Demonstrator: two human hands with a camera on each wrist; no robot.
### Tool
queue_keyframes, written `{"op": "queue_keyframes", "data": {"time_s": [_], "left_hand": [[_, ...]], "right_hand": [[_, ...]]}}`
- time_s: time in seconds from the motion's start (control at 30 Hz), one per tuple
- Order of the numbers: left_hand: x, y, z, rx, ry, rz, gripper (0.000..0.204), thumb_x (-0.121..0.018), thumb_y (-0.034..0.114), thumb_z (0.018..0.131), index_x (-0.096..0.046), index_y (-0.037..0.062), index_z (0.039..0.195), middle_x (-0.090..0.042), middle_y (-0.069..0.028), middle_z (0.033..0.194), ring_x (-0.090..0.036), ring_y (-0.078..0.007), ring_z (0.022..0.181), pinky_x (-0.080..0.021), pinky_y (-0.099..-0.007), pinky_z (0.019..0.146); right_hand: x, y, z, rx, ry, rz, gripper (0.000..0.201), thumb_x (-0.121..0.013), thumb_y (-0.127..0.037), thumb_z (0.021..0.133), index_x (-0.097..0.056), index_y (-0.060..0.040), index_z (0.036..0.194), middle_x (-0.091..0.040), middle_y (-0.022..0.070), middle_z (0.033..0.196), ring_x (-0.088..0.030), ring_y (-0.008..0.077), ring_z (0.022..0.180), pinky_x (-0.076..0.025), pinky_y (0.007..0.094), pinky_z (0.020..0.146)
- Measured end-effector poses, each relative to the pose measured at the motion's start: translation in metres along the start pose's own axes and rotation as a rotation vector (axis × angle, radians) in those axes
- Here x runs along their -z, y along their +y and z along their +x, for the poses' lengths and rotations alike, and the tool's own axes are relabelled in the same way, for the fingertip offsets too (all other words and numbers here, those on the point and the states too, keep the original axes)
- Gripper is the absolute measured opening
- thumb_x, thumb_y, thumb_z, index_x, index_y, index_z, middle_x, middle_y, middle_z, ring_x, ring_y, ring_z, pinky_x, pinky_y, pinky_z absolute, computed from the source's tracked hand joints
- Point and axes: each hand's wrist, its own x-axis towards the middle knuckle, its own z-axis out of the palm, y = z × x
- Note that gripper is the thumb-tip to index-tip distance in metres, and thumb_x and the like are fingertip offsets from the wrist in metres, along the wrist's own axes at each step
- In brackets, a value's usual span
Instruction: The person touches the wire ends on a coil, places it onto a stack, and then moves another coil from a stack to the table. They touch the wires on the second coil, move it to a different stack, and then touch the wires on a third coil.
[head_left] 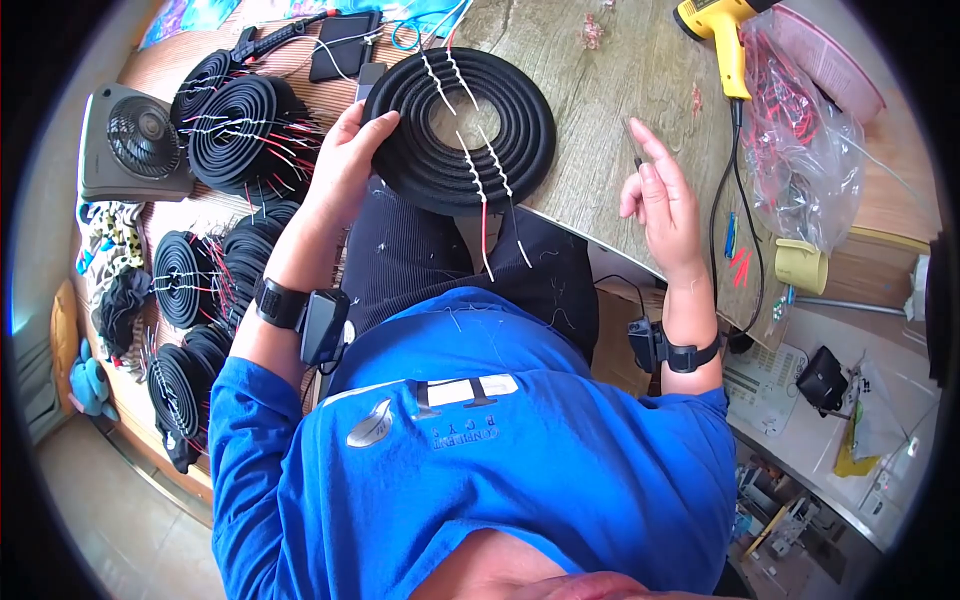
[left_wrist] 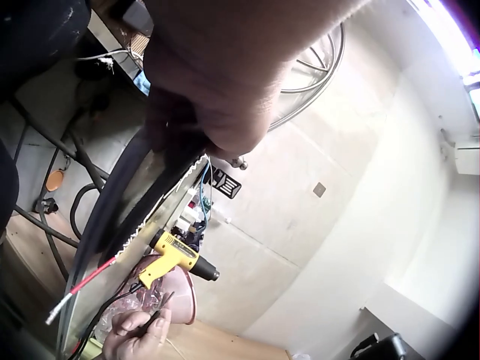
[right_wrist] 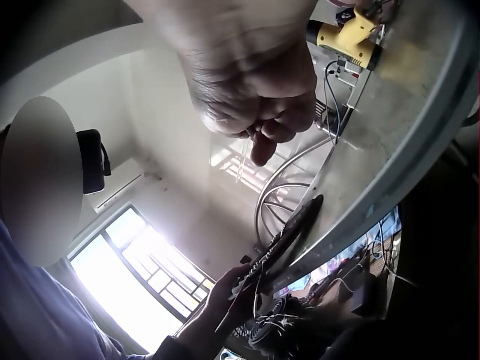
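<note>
The left hand grips the left rim of a flat black coil, thumb on top, at the table's front edge. Twisted bare wire ends lie across the coil; a red-insulated wire and a black one hang over its near side. In the left wrist view, the coil is edge-on below the hand. To the coil's right, the right hand is raised, holding a thin dark tool between its fingers. That hand and tool also show in the left wrist view; the tool's exact kind is unclear.
More black coils and a small fan stand at the left. A yellow heat gun, its cable and a plastic bag of red wires lie at the right. Small red scraps lie on the table.
</note>
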Motion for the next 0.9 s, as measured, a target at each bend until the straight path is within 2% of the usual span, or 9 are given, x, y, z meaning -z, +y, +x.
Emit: {"op": "queue_keyframes", "data": {"time_s": [0.1, 0.3, 0.43, 0.47, 0.57, 0.67, 0.8, 0.87, 0.9], "left_hand": [[0.006, 0.004, 0.0, 0.024, -0.009, -0.059, 0.027, -0.054, 0.013, 0.085, -0.051, 0.0009, 0.11, -0.06, -0.0051, 0.096, -0.058, -0.0098, 0.084, -0.046, -0.0224, 0.074], [0.049, 0.024, -0.005, -0.002, 0.081, -0.122, 0.024, -0.054, 0.015, 0.087, -0.053, 0.0036, 0.108, -0.061, -0.0028, 0.094, -0.059, -0.0095, 0.083, -0.047, -0.0225, 0.071], [0.107, 0.052, -0.029, -0.046, 0.17, -0.133, 0.026, -0.055, 0.019, 0.087, -0.053, 0.0045, 0.108, -0.062, -0.002, 0.094, -0.059, -0.011, 0.083, -0.048, -0.0239, 0.071], [0.129, 0.062, -0.041, -0.069, 0.232, -0.118, 0.026, -0.055, 0.019, 0.087, -0.053, 0.0045, 0.108, -0.062, -0.002, 0.094, -0.059, -0.011, 0.083, -0.048, -0.0239, 0.071], [0.204, 0.085, -0.084, -0.123, 0.257, -0.095, 0.029, -0.056, 0.024, 0.086, -0.054, 0.005, 0.109, -0.062, -0.0032, 0.096, -0.06, -0.0132, 0.084, -0.049, -0.0272, 0.073], [0.284, 0.103, -0.146, -0.131, 0.476, -0.106, 0.033, -0.056, 0.027, 0.086, -0.055, 0.0049, 0.11, -0.063, -0.0043, 0.096, -0.06, -0.0143, 0.084, -0.049, -0.0289, 0.074], [0.329, 0.124, -0.242, -0.105, 0.653, -0.118, 0.037, -0.057, 0.032, 0.085, -0.055, 0.0045, 0.11, -0.063, -0.0055, 0.097, -0.061, -0.0151, 0.084, -0.05, -0.03, 0.076], [0.344, 0.129, -0.291, -0.095, 0.727, -0.121, 0.038, -0.057, 0.033, 0.085, -0.055, 0.0043, 0.11, -0.063, -0.0058, 0.097, -0.061, -0.0153, 0.084, -0.05, -0.0302, 0.076], [0.354, 0.127, -0.314, -0.004, 0.784, -0.09, 0.039, -0.057, 0.034, 0.084, -0.055, 0.0043, 0.11, -0.063, -0.0057, 0.097, -0.061, -0.0154, 0.083, -0.05, -0.03, 0.076]], "right_hand": [[0.0, 0.01, -0.002, -0.005, -0.021, -0.002, 0.04, -0.034, -0.018, 0.094, -0.034, -0.0027, 0.131, -0.05, -0.0018, 0.064, -0.04, 0.0024, 0.054, -0.031, 0.0155, 0.049], [0.001, 0.016, -0.002, -0.036, -0.048, -0.013, 0.041, -0.038, -0.017, 0.093, -0.034, -0.0028, 0.131, -0.051, -0.0015, 0.067, -0.043, 0.0025, 0.059, -0.033, 0.0155, 0.053], [-0.006, 0.024, -0.002, -0.056, -0.033, -0.029, 0.039, -0.042, -0.014, 0.091, -0.039, -0.0042, 0.128, -0.053, -0.0014, 0.07, -0.045, 0.0035, 0.063, -0.036, 0.017, 0.058], [-0.01, 0.025, -0.001, -0.105, -0.004, -0.051, 0.036, -0.044, -0.012, 0.09, -0.043, -0.0052, 0.126, -0.053, -0.0011, 0.07, -0.046, 0.0044, 0.064, -0.038, 0.0184, 0.061], [-0.01, 0.04, -0.001, -0.167, -0.029, -0.097, 0.035, -0.043, -0.015, 0.092, -0.044, -0.0049, 0.125, -0.051, -0.003, 0.073, -0.042, 0.0027, 0.063, -0.034, 0.0159, 0.057], [-0.003, 0.062, -0.001, -0.153, -0.031, -0.157, 0.034, -0.042, -0.015, 0.092, -0.045, -0.0052, 0.124, -0.05, -0.0037, 0.073, -0.039, 0.0022, 0.061, -0.034, 0.0156, 0.056], [0.0, 0.073, 0.001, -0.107, -0.066, -0.136, 0.033, -0.041, -0.015, 0.092, -0.045, -0.0054, 0.124, -0.049, -0.0043, 0.071, -0.038, 0.0018, 0.06, -0.033, 0.0158, 0.055], [0.0, 0.073, 0.004, -0.16, -0.027, -0.15, 0.033, -0.041, -0.015, 0.092, -0.046, -0.0052, 0.124, -0.048, -0.0041, 0.072, -0.038, 0.0013, 0.061, -0.033, 0.0157, 0.056], [-0.001, 0.075, 0.005, -0.15, -0.059, -0.138, 0.033, -0.041, -0.015, 0.092, -0.046, -0.0052, 0.124, -0.048, -0.0041, 0.072, -0.038, 0.0013, 0.061, -0.033, 0.0157, 0.056]]}}
